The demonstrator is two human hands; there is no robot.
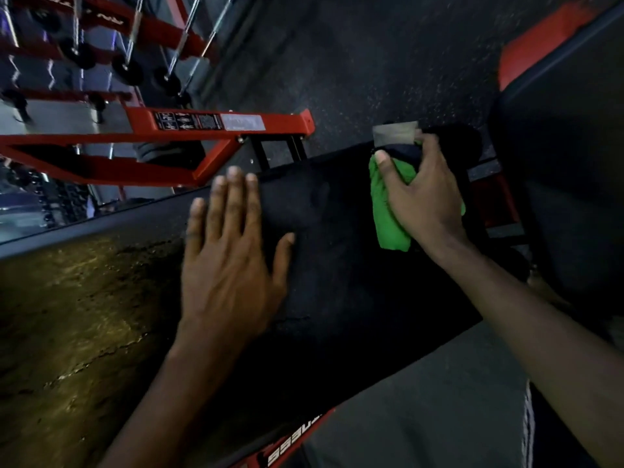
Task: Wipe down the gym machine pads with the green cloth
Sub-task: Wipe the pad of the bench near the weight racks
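Observation:
A long black bench pad point(337, 282) runs from the lower left up to the right; its left part is worn and cracked. My left hand point(229, 255) lies flat on the pad's middle with straight, spread fingers. At the pad's far right end my right hand point(422, 194) grips the bunched green cloth point(388, 214) and presses it against the pad's end edge. Part of the cloth is hidden under that hand.
A red steel frame point(202, 126) with a warning label stands just behind the pad. Chrome bars and black weights point(128, 69) hang on a rack at the top left. A second black pad with a red end point(557, 113) sits at the right. Dark speckled rubber floor lies beyond.

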